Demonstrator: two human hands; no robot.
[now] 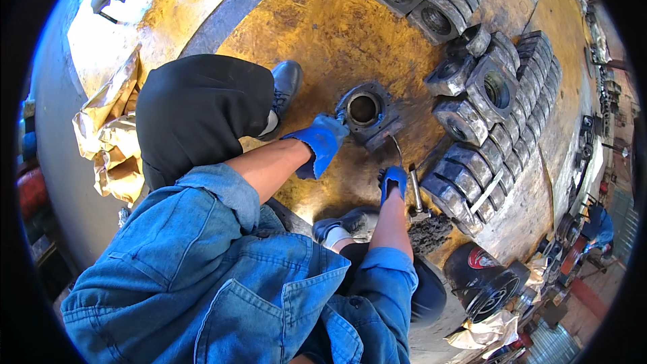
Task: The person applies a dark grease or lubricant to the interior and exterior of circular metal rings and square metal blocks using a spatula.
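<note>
A dark metal casting (373,136), squarish with a round bore, lies on the stained yellow floor between my feet. My left hand (326,139), in a blue glove, grips its left edge with the fingers closed at the rim. My right hand (393,179), also gloved in blue, is closed around a thin, slightly bent metal rod (399,151). The rod's far end reaches the casting's near right corner; whether it touches is too small to tell. Just right of that hand lies a short metal bar-like tool (416,187).
Rows of similar castings (472,162) stand at the right, with more stacked blocks (435,17) at the far right. A heap of dark grit (430,232) and a black bucket (465,266) are at the near right. Crumpled brown paper (111,135) lies at the left.
</note>
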